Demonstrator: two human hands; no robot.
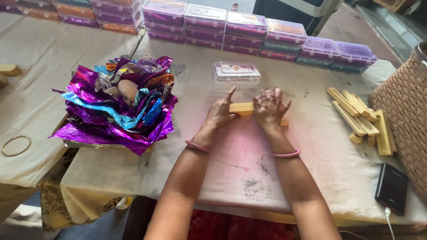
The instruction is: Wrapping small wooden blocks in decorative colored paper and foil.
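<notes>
A pale wooden block [243, 108] lies on the cloth-covered table [249, 164] in front of me. My left hand [221, 113] grips its left end, index finger pointing up. Over the block's right part rests my right hand [269, 109], palm down, fingers spread a little and covering the wood. Each wrist wears a pink bangle. Just beyond the block stands a clear plastic box [236, 73] with a printed card inside.
A heap of purple and blue foil sheets [118, 104] sits at the left. Rows of lidded plastic boxes [249, 31] line the far edge. Several wooden blocks [362, 120], a woven basket [402, 106] and a black power bank [391, 188] are at the right. A ring [16, 145] lies far left.
</notes>
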